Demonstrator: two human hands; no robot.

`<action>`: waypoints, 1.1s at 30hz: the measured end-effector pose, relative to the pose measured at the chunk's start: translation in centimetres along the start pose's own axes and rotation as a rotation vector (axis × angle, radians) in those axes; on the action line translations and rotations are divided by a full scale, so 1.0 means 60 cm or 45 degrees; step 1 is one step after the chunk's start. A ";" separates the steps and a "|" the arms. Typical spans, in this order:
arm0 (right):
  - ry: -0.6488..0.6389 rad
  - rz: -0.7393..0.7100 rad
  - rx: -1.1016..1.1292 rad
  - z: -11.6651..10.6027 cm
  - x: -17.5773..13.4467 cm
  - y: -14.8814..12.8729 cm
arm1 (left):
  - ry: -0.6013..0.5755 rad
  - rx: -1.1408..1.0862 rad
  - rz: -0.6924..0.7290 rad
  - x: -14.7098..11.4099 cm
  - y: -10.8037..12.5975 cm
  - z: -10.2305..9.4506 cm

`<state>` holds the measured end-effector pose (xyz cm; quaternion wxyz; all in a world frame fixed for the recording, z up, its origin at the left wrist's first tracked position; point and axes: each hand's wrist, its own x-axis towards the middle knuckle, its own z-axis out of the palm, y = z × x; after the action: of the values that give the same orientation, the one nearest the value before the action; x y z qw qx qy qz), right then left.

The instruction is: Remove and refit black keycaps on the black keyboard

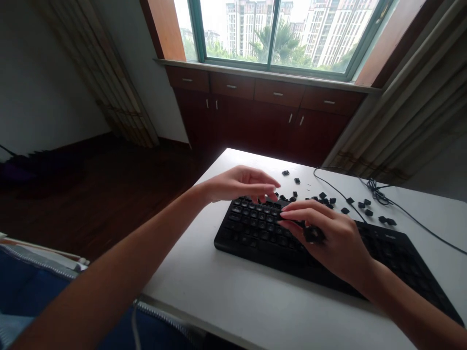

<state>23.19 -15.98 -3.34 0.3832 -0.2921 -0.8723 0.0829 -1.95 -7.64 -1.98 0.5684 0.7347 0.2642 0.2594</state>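
A black keyboard (262, 228) lies at a slant on the white table (204, 291), with bare key sockets at its left part. My left hand (246, 184) hovers over its back left edge, fingers stretched out and holding nothing that I can see. Over the key rows, my right hand (328, 233) pinches a small dark keycap between thumb and fingertips. Another dark piece (314, 235) shows in the curl of its palm, probably more keycaps. Several loose black keycaps (322, 195) are scattered behind the keyboard.
A thin black cable (332, 184) runs from the keyboard to a tied bundle (377, 192) at the back right. Dark red cabinets (237, 116) stand under the window beyond the table. Blue fabric with a zipper (36, 282) lies at the lower left.
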 end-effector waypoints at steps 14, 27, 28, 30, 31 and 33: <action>-0.318 0.059 -0.071 0.095 -0.005 -0.029 | 0.759 0.597 0.127 -0.003 -0.129 -0.013; -0.306 0.047 -0.146 0.102 -0.008 -0.045 | 0.782 0.591 0.102 -0.002 -0.127 -0.013; -0.315 0.042 -0.153 0.101 -0.008 -0.046 | 0.782 0.582 0.102 -0.002 -0.127 -0.013; -0.336 0.034 -0.169 0.098 -0.011 -0.047 | 0.788 0.572 0.098 -0.002 -0.127 -0.014; -0.351 0.032 -0.173 0.096 -0.012 -0.046 | 0.791 0.569 0.093 -0.002 -0.127 -0.014; -0.376 0.034 -0.170 0.092 -0.017 -0.044 | 0.792 0.564 0.085 -0.003 -0.125 -0.014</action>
<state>18.62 -18.29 -6.81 0.2294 -0.3131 -0.9188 0.0720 -3.35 -5.59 -9.13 0.2798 0.7341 0.4496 0.4250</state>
